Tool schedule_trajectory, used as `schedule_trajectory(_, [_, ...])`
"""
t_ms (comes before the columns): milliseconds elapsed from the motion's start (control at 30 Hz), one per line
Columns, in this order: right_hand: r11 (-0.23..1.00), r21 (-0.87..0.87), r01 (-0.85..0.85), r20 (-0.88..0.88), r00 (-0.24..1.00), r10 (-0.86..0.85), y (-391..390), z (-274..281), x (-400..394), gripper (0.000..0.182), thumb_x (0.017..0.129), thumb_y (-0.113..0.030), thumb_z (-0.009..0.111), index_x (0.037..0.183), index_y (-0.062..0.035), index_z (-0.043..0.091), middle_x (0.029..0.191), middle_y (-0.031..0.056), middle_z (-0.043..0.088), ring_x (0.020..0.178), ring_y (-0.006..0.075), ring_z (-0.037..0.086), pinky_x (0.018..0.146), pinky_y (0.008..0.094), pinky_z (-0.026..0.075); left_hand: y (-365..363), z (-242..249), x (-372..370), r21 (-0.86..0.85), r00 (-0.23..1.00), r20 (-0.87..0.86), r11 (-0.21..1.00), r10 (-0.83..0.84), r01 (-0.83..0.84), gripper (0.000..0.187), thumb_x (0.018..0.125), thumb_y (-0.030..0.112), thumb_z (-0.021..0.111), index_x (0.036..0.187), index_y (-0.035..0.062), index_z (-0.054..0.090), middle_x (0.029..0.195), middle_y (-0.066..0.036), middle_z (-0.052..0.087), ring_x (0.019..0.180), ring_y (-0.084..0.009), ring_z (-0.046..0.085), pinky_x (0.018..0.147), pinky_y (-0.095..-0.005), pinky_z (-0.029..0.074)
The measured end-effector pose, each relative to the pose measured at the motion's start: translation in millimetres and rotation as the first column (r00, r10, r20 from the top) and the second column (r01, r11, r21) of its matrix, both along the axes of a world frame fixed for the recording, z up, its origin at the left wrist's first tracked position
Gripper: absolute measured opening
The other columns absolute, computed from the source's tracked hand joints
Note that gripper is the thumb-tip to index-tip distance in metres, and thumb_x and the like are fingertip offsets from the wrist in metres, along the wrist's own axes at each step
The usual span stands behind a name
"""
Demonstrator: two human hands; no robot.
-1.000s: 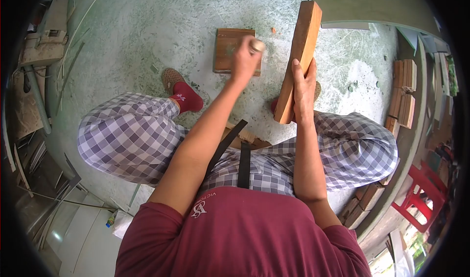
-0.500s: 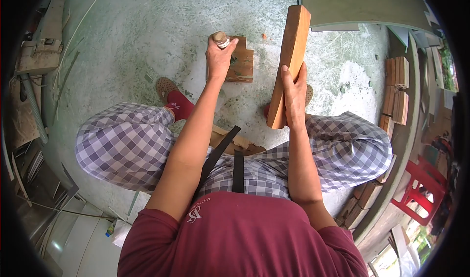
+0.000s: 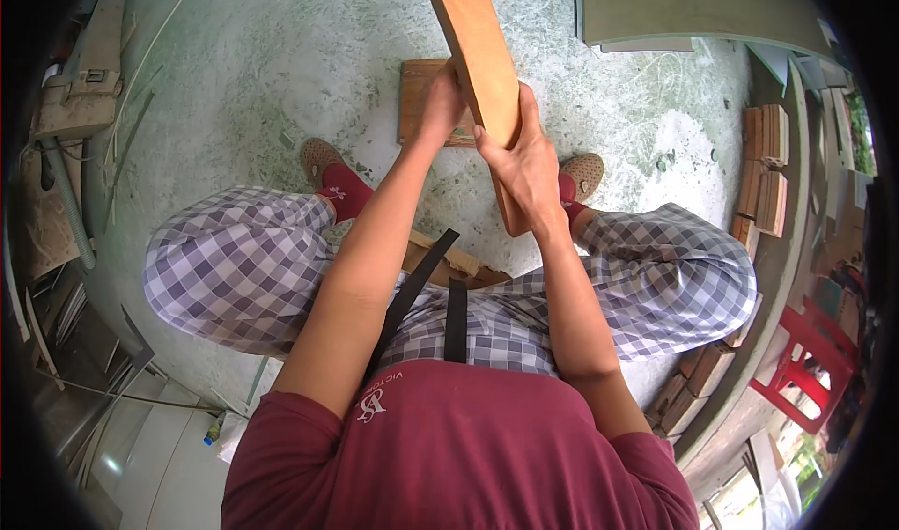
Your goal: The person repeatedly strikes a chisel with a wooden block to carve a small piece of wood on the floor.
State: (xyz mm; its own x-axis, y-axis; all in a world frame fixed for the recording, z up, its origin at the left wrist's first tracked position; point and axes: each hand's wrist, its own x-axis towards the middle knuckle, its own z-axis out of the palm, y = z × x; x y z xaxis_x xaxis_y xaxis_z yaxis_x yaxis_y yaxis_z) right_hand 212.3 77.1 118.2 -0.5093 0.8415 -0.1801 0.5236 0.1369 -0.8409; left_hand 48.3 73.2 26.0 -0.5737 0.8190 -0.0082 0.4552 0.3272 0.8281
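A long, slightly curved wooden block (image 3: 482, 52) is held up in front of me, tilted with its far end toward the left. My right hand (image 3: 529, 160) grips it near the lower half, thumb on one side and fingers on the other. At its left edge is my left hand (image 3: 445, 104), its fingers mostly hidden behind the block, so what they hold cannot be made out. Below the hands a flat wooden board (image 3: 412, 90) lies on the floor, partly covered by the block and my left hand.
My knees are spread to both sides, with a brown slipper (image 3: 320, 160) on the left foot. Stacked wooden blocks (image 3: 770, 202) line the right side, near a red plastic chair (image 3: 805, 366). Dusty equipment (image 3: 84, 90) and scrap strips are at the left.
The wooden block has swung leftward, its far end now above the board. My left hand has moved right to the block, and the round-topped object it held is no longer visible.
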Motion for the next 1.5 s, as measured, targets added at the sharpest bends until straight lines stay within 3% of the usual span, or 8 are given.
schedule_trajectory(267, [0.968,0.065,0.244,-0.452,0.872,-0.189,1.9,25.3,6.4,0.086,0.079,-0.032,0.068,0.143,-0.0083,0.015,0.102,0.0185,0.061,0.088,0.0262,0.062,0.079,0.0354,0.050,-4.5,-1.9,-3.0,0.056,0.998,0.059,0.998,-0.015,0.011,0.042,0.069,0.025,0.077,0.102,0.0058,0.060,0.090,-0.013,0.067,0.087,-0.0296,0.065,0.075,-0.0383,0.050])
schedule_trajectory(367, [0.985,-0.157,0.067,-0.129,0.988,-0.088,1.0,-20.6,11.2,0.086,0.077,-0.036,0.068,0.144,-0.0061,0.022,0.119,0.0248,0.055,0.100,0.0299,0.061,0.087,0.0351,0.047,-2.5,4.6,-2.0,0.080,1.000,-0.026,0.997,0.001,0.001,0.042,0.069,0.024,0.077,0.102,0.0053,0.060,0.089,-0.013,0.067,0.086,-0.0281,0.065,0.075,-0.0376,0.050])
schedule_trajectory(700, [0.976,0.008,0.215,-0.363,0.911,-0.198,-4.1,-3.1,3.5,0.088,0.075,-0.035,0.069,0.143,-0.0056,0.021,0.112,0.0251,0.059,0.094,0.0300,0.063,0.080,0.0371,0.051,-2.1,-10.2,-14.1,0.109,0.996,0.056,0.992,-0.075,0.068,0.047,0.070,0.028,0.078,0.104,0.0001,0.060,0.094,-0.016,0.068,0.087,-0.0281,0.066,0.076,-0.0360,0.051])
schedule_trajectory(833, [0.999,0.043,-0.015,0.074,0.997,0.012,-3.8,-4.2,8.1,0.088,0.073,-0.036,0.070,0.144,-0.0122,0.023,0.112,0.0237,0.060,0.101,0.0368,0.061,0.087,0.0409,0.049,5.9,-14.8,-4.9,-0.046,0.997,-0.013,0.996,-0.081,0.080,0.040,0.077,0.030,0.069,0.107,0.0053,0.058,0.095,-0.019,0.066,0.088,-0.0343,0.064,0.073,-0.0406,0.050])
schedule_trajectory(1067, [0.927,0.159,0.339,-0.454,0.859,-0.236,-6.5,4.7,13.5,0.090,0.075,-0.027,0.071,0.142,-0.0057,0.015,0.114,0.0226,0.053,0.099,0.0278,0.057,0.087,0.0352,0.046,-0.8,-4.8,12.7,-0.010,0.992,-0.045,0.993,-0.120,0.119,0.038,0.071,0.030,0.075,0.099,0.0084,0.059,0.089,-0.014,0.066,0.085,-0.0340,0.063,0.071,-0.0421,0.050])
schedule_trajectory(1233, [0.975,-0.128,0.182,-0.074,0.978,-0.193,-9.1,3.6,14.5,0.084,0.076,-0.034,0.067,0.143,-0.0106,0.022,0.116,0.0301,0.055,0.107,0.0381,0.058,0.088,0.0411,0.047,-2.5,-6.0,16.2,-0.010,0.992,-0.089,0.996,-0.088,0.088,0.038,0.071,0.025,0.074,0.103,0.0099,0.060,0.095,-0.013,0.066,0.089,-0.0326,0.064,0.073,-0.0417,0.051])
schedule_trajectory(1433, [0.872,0.230,0.432,-0.485,0.828,-0.282,-13.4,3.8,14.6,0.084,0.081,-0.036,0.065,0.142,-0.0033,0.019,0.119,0.0220,0.049,0.098,0.0282,0.054,0.085,0.0395,0.046,-2.9,-11.2,18.5,0.083,0.986,-0.107,0.987,-0.130,0.139,0.036,0.073,0.025,0.073,0.102,0.0079,0.060,0.094,-0.015,0.065,0.088,-0.0351,0.062,0.073,-0.0427,0.050])
schedule_trajectory(1500, [0.965,-0.075,0.253,-0.128,0.957,-0.260,-19.4,-4.7,11.0,0.084,0.080,-0.040,0.065,0.143,-0.0062,0.021,0.117,0.0252,0.052,0.102,0.0321,0.056,0.089,0.0388,0.045,-1.5,-8.4,21.6,0.102,0.990,-0.091,0.988,-0.106,0.115,0.036,0.073,0.026,0.072,0.102,0.0084,0.059,0.093,-0.015,0.065,0.088,-0.0352,0.062,0.075,-0.0431,0.050])
